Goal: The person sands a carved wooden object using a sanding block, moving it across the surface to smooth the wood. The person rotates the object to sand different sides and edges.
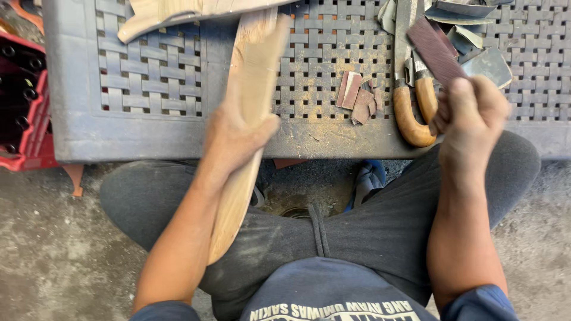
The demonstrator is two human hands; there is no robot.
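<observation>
My left hand (238, 134) grips a long, flat, pale wooden piece (253, 65) near its middle. The piece runs from my lap up over the front edge of a grey woven-pattern plastic table (148, 134). My right hand (473, 116) is raised at the right and holds a reddish-brown sanding block (434, 50), blurred, above the table's front right part. The block is apart from the wood.
Torn scraps of reddish sandpaper (358, 98) and sawdust lie on the table. Two curved wooden tool handles (410, 119) sit beside my right hand. Another pale wooden piece (172, 15) lies at the table's far side. A red crate (27, 119) stands at the left on the concrete floor.
</observation>
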